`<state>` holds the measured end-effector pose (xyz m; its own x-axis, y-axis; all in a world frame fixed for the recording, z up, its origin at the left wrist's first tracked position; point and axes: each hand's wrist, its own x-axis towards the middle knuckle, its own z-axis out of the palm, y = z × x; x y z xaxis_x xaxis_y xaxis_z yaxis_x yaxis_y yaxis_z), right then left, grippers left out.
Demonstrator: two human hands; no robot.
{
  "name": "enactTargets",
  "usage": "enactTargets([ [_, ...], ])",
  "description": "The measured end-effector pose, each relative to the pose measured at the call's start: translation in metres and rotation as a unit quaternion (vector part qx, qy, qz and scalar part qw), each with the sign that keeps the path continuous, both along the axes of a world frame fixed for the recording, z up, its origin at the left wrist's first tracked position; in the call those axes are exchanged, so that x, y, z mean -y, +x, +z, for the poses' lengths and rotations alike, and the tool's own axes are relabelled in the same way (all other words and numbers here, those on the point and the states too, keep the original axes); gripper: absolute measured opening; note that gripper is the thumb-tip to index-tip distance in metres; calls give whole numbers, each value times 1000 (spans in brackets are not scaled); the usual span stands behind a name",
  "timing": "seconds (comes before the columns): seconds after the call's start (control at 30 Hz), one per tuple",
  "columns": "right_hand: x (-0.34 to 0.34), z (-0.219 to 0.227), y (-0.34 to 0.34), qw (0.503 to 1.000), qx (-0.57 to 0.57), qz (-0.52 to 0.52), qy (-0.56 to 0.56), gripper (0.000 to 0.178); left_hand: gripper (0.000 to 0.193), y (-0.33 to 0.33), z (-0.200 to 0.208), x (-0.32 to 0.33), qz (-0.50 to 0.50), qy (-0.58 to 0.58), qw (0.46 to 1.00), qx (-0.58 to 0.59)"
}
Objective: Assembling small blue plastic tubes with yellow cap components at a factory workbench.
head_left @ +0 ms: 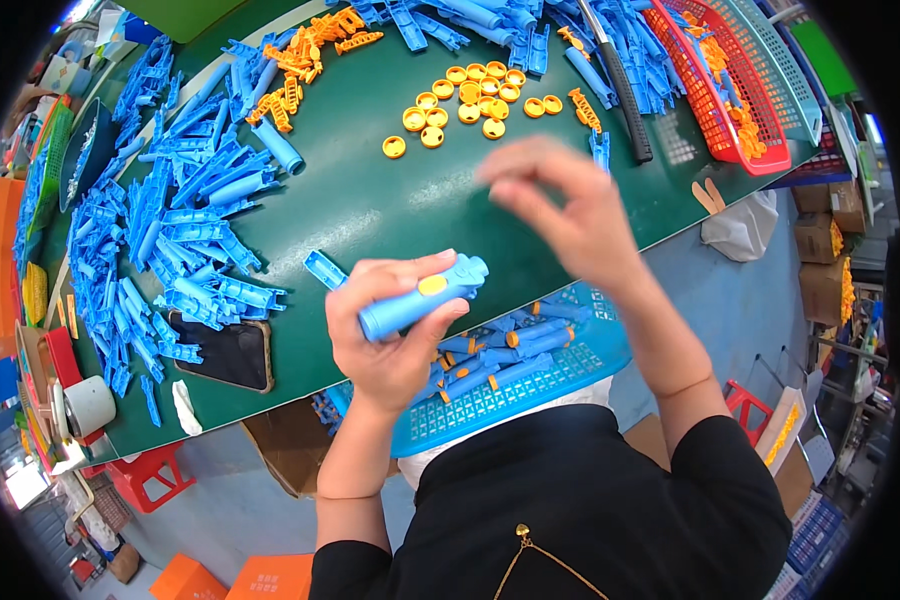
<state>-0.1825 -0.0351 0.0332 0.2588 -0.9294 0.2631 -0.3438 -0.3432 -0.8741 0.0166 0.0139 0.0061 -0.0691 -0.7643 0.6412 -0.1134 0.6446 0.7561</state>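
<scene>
My left hand (pixel 382 335) is closed round a blue plastic cylinder-shaped housing (pixel 392 316), lifted above the table's near edge. An oval yellow-orange button (pixel 433 285) shows on its side, and its right end has a notched, shaped head. My right hand (pixel 570 205) is raised over the table to the right, smeared by motion; whether its fingertips pinch anything is unclear. Beyond it lies a group of small round orange caps (pixel 468 92). A single blue half-shell (pixel 324 268) rests on the table just behind my left hand.
Heaps of blue shells (pixel 195 215) cover the left of the green table (pixel 370 215). Orange toothed strips (pixel 300 60) lie at the back. A red basket (pixel 770 150) and a black-handled tool (pixel 630 120) sit right. A blue basket (pixel 570 375) of assembled pieces is at my lap; a phone (pixel 232 352) lies left.
</scene>
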Motion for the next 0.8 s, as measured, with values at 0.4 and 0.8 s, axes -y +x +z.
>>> enactTargets([
  [0.4,30,-29,-27,929,-282,7,-238,22,35,-2,6,8,-159,298,896,-286],
  [0.8,-11,13,2,972,-157,46,-171,28,26,-12,1,12,-8,118,970,210],
])
